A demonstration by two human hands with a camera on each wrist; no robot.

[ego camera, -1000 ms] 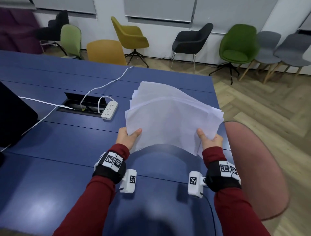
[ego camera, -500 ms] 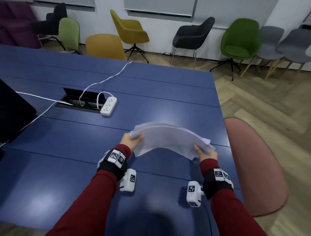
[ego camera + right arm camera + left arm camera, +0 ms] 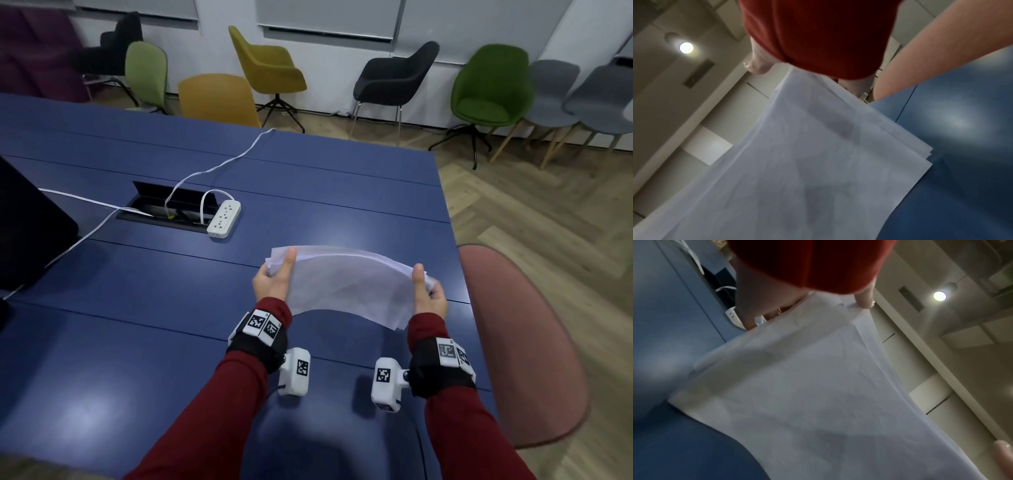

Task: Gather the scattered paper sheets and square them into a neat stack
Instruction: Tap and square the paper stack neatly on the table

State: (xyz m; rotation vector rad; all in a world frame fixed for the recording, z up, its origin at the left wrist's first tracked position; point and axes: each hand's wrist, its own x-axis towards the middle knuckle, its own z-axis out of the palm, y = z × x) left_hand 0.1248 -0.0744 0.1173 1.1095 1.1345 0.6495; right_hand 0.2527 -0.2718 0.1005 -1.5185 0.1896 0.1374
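A bundle of white paper sheets (image 3: 346, 284) arches upward between my two hands, above the blue table (image 3: 171, 308) near its right edge. My left hand (image 3: 274, 279) pinches the bundle's left side, thumb on top. On the right side my right hand (image 3: 426, 291) pinches it the same way. The sheets' edges are slightly fanned, not flush. From below, the left wrist view shows the paper sheets (image 3: 797, 394) with my left hand (image 3: 803, 308) gripping their end. The right wrist view shows the paper sheets (image 3: 797, 162) with staggered corners under my right hand (image 3: 805, 71).
A white power strip (image 3: 224, 219) with cords lies beside an open cable hatch (image 3: 171, 207) to the left. A dark object (image 3: 30, 229) sits at the table's left edge. A pink chair (image 3: 520, 342) stands at the table's right side; more chairs line the far wall.
The sheets stood upright and fanned wide a second ago. Both hands have tipped them down toward the table and bowed them into an arch, drawing the spread together.
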